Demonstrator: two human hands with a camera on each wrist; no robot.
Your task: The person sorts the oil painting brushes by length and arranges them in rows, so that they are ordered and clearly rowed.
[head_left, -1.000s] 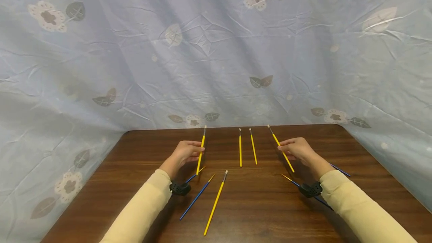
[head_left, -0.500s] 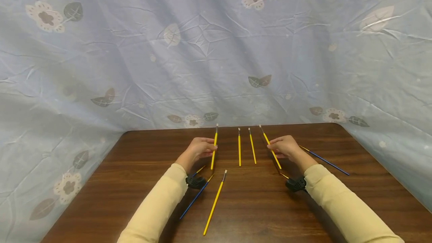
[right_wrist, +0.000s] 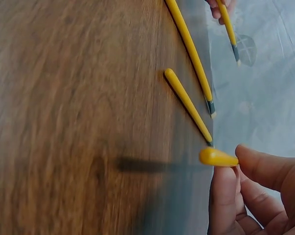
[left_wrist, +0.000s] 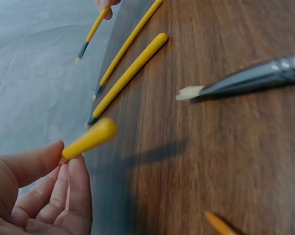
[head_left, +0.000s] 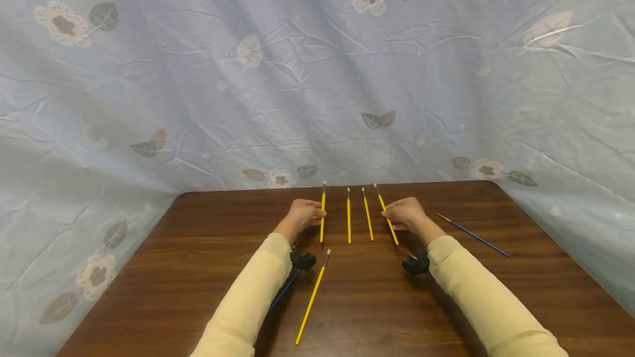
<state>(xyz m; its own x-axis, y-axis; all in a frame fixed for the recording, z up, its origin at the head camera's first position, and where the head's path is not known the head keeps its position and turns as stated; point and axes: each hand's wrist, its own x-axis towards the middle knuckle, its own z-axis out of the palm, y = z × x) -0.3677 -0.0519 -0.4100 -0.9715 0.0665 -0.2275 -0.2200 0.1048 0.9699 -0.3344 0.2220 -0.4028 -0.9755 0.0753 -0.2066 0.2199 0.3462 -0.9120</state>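
Note:
Between thumb and fingers my left hand (head_left: 303, 215) pinches a yellow paintbrush (head_left: 323, 219), bristles pointing to the far edge. The right hand (head_left: 409, 215) pinches another yellow paintbrush (head_left: 388, 219), slightly slanted. Shadows below both brushes in the wrist views show them raised off the wood. Two more yellow paintbrushes lie between the hands, a left one (head_left: 349, 219) and a right one (head_left: 368, 218), bristles toward the far edge. In the left wrist view the held brush's rounded handle end (left_wrist: 104, 129) faces the camera; so does the right one's handle end (right_wrist: 211, 156) in the right wrist view.
A yellow paintbrush (head_left: 312, 302) lies nearer on the brown wooden table (head_left: 377, 313). One blue paintbrush (head_left: 473, 234) lies at the right. Another blue paintbrush (head_left: 285, 292) is partly hidden by the left forearm. A floral curtain (head_left: 297, 98) hangs behind the table.
Both hands have moved inward, bringing their yellow paintbrushes closer to the two lying in the middle. The blue brush at the right has come into fuller view from behind the right arm.

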